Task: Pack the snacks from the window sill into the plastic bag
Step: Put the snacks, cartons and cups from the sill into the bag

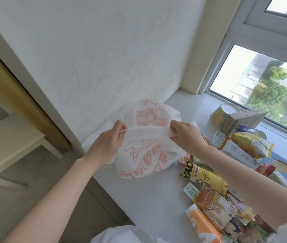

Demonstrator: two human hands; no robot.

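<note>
A white plastic bag [144, 155] with red printing hangs over the left end of the white window sill [149, 195]. My left hand [108, 142] pinches the bag's rim on the left, and my right hand [185, 135] pinches the rim on the right, stretching the near edge taut between them. Snack packets lie in a row along the sill at the right: a yellow packet [204, 178], a lychee-print packet [212, 206], an orange packet [202, 225] and a yellow chip bag [251, 146].
A yellow tub [224, 114] and a small carton [244, 119] stand by the window glass at the far right. A white wall rises behind the bag. Left of the sill the floor drops away, with a pale table [16, 148] there.
</note>
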